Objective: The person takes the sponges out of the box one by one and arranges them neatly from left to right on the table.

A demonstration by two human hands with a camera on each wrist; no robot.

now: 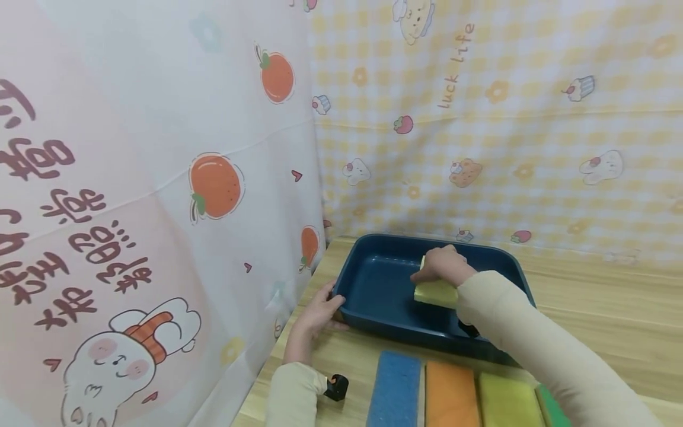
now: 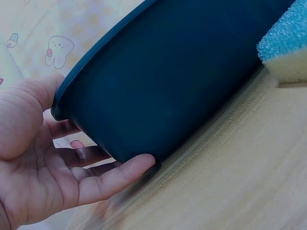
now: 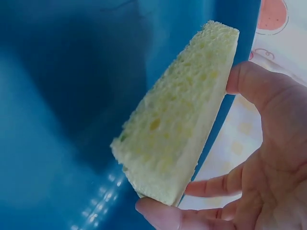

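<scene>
While a person's right hand pinches a pale yellow sponge between thumb and fingertips, holding it over the inside of a dark blue plastic tub, the left hand steadies the tub's near-left corner, thumb on the rim and fingers lying fairly straight along the smooth outer wall. The sponge, seen close from the right wrist, is a thick slab with a coarse, open-pored face and a finer, paler layer along one edge. The tub is rectangular with rounded corners and a rolled lip, its glossy inner surface catching light. It sits on a pale wood-grain table, close to the corner of two hanging printed cloths. Four more sponges lie in a row along the table's near edge, just in front of the tub: blue sponge, orange sponge, yellow-green sponge and green sponge. The yellow checked cloth behind carries cupcakes, strawberries, cartoon animals and the words "Luck Life". The pink cloth at left shows oranges, a rabbit and large characters, mirrored.
</scene>
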